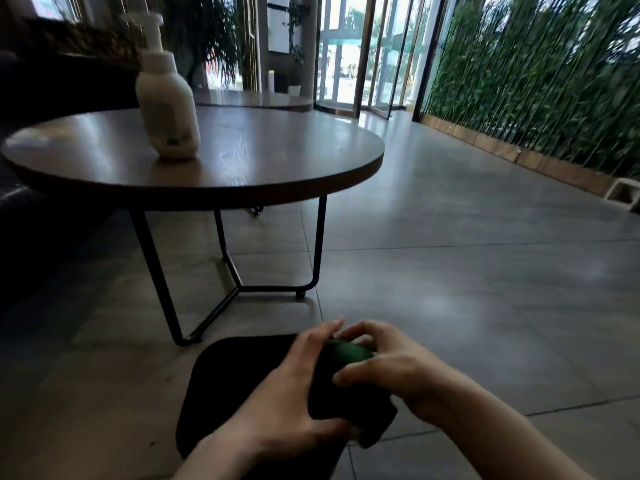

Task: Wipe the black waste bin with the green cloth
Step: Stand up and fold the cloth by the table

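low head view, facing forward

Daylight floods in through the glass doors (349, 53) far ahead of the hands and blows out white, leaving the room dim and throwing soft glare patches on the grey floor (450, 299) and the round table top (242, 154). Near the hands it's darkest; the black waste bin (214, 382) loses all detail. Motion blur smears the pump bottle (166, 109) and bamboo screen (536, 81), with wide-angle bending at the edges.

Two hands: left hand (294, 393), right hand (388, 365). One green cloth (349, 351). One black bin (221, 382). One white bottle (168, 109). Two round tables: near table (263, 168), far table (256, 98).
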`<control>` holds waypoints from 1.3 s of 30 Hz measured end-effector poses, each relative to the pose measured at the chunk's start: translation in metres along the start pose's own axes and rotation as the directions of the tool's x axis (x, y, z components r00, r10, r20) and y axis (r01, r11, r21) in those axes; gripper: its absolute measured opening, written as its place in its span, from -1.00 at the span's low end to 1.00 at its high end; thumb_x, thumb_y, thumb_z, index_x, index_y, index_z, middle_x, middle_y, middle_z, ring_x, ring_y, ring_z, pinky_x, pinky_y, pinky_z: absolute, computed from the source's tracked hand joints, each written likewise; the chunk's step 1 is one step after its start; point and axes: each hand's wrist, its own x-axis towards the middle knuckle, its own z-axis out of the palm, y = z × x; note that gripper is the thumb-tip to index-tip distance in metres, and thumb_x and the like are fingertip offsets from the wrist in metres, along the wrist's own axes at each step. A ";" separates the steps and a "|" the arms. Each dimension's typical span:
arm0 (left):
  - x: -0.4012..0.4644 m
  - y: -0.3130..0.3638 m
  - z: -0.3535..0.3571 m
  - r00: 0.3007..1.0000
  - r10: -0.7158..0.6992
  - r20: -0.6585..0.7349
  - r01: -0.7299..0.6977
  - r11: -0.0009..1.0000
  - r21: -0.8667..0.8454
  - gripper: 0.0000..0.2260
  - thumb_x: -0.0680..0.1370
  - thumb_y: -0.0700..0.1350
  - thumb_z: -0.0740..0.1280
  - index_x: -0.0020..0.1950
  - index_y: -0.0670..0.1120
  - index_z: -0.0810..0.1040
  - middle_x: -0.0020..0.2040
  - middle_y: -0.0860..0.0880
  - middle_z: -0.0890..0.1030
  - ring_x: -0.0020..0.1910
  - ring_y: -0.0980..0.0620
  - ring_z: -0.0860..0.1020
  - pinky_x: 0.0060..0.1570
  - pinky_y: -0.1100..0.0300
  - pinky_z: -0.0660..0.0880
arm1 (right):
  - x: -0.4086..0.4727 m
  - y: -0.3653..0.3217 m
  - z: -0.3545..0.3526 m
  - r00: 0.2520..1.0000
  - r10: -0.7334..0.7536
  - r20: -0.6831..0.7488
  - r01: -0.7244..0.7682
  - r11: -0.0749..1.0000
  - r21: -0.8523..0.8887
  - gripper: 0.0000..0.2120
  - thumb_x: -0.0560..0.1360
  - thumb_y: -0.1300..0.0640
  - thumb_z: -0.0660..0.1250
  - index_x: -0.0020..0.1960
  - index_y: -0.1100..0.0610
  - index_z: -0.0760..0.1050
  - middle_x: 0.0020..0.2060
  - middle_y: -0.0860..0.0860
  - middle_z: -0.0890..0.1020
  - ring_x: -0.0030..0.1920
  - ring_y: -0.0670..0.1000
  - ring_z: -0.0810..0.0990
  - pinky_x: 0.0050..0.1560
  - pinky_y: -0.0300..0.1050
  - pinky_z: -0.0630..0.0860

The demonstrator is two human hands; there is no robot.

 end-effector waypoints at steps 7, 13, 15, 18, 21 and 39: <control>0.007 0.029 -0.025 0.999 0.009 -0.031 -0.009 1.000 0.026 -0.31 0.36 0.03 0.47 0.42 0.41 0.33 0.10 0.27 0.63 0.06 0.29 0.64 0.09 0.21 0.60 | -0.024 -0.029 -0.020 0.993 -0.047 0.112 0.053 0.997 -0.052 -0.47 0.28 0.29 0.64 0.15 -0.02 0.56 0.13 0.06 0.60 0.01 0.08 0.73 0.03 0.04 0.72; 0.007 0.041 -0.053 0.998 -0.012 -0.067 0.021 0.991 0.131 -0.64 0.40 -0.18 0.38 0.09 0.20 0.50 -0.12 0.17 0.65 -0.16 0.16 0.65 -0.15 0.16 0.62 | -0.023 -0.036 -0.035 0.973 -0.173 0.152 0.209 0.941 -0.267 -0.62 0.36 0.14 0.63 0.08 -0.11 0.58 0.14 -0.09 0.55 0.02 -0.01 0.69 -0.05 -0.20 0.68; 0.009 0.044 -0.059 0.999 -0.017 -0.045 0.023 0.990 0.141 -0.64 0.42 -0.22 0.41 0.09 0.16 0.49 -0.10 0.13 0.66 -0.14 0.12 0.66 -0.13 0.09 0.63 | -0.018 -0.035 -0.034 0.957 -0.255 0.140 0.290 0.868 -0.404 -0.66 0.35 0.07 0.63 0.03 -0.14 0.58 0.09 -0.11 0.59 0.02 -0.07 0.66 0.03 -0.15 0.67; 0.009 0.043 -0.069 0.999 -0.018 0.037 0.012 0.988 0.155 -0.67 0.46 -0.21 0.45 0.08 0.14 0.49 -0.08 0.11 0.65 -0.13 0.10 0.66 -0.10 0.05 0.64 | -0.010 -0.032 -0.037 0.929 -0.334 0.161 0.369 0.789 -0.491 -0.69 0.34 0.06 0.60 0.00 -0.13 0.56 0.01 -0.09 0.62 0.01 -0.11 0.63 0.07 -0.13 0.63; 0.009 0.040 -0.077 0.996 -0.004 0.087 -0.015 0.975 0.220 -0.74 0.44 -0.16 0.40 0.02 0.17 0.53 -0.06 0.16 0.63 -0.11 0.13 0.63 -0.09 0.09 0.62 | -0.001 -0.030 -0.043 0.912 -0.352 0.209 0.407 0.720 -0.562 -0.70 0.31 0.03 0.51 -0.04 -0.21 0.51 0.02 -0.13 0.57 0.02 -0.15 0.55 0.01 -0.26 0.54; 0.036 0.131 -0.158 0.990 -0.142 0.022 0.126 0.932 0.340 -0.60 0.35 -0.31 0.31 0.01 0.17 0.49 -0.06 0.26 0.58 -0.03 0.26 0.55 0.01 0.21 0.52 | -0.028 -0.135 -0.067 0.953 -0.264 0.150 0.287 0.619 -0.731 -0.72 0.32 -0.04 0.39 0.01 -0.09 0.46 -0.06 -0.13 0.48 -0.02 0.02 0.54 -0.02 0.01 0.55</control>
